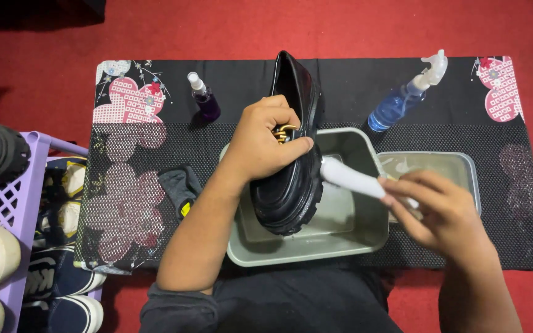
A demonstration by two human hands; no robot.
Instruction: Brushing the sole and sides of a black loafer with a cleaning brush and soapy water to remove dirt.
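Black shoe point(291, 166) lengthwise away from the person, left hand point(263, 145) gripping it, right hand point(436, 206) clasping white brush point(356, 179).

Small purple spray bottle point(204, 98) at mat's back; blue trigger spray bottle point(402, 98) back right.

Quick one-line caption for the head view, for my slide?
Left hand holds a black shoe over a grey tray while the right hand presses a white brush to its side.

A home floor: red carpet point(340, 28), flowered black mat point(124, 123), lilac shoe rack point(13, 209).
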